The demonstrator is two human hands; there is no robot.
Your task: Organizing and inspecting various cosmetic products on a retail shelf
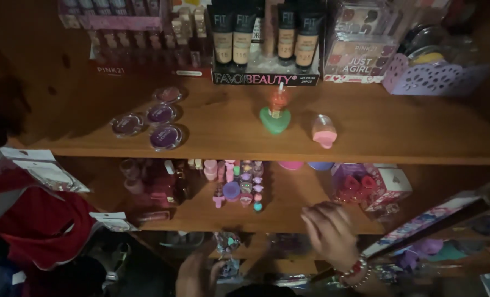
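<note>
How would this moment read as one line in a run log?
right hand: open, raised over middle shelf | left hand: low, touching clear packet, grip unclear | nearby: small pastel items, red heart box

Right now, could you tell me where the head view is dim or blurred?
Head view: the wooden upper shelf is lit; the lower shelves sink into shadow; the right hand is motion-blurred; the left hand is dark at the bottom edge.
</note>
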